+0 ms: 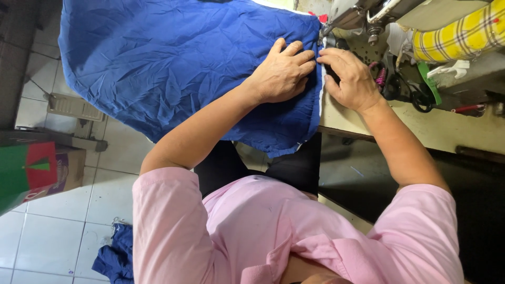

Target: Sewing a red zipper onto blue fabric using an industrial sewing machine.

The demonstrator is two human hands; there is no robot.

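Both hands — left hand [281, 73], right hand [350, 79] — press blue cloth [168, 63], fingers flat.

Your left hand [281, 73] hides the blue fabric [168, 68] beneath it; the sewing machine [363, 16] is cut off at the top edge, its needle hidden behind your right hand's [350, 79] fingers.

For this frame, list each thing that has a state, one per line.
Large crumpled blue fabric: spread out, hanging off the table edge.
Left hand: flat on the fabric, fingers spread.
Right hand: pressing the fabric's edge by the sewing machine.
Small blue cloth: bunched on the tiled floor.
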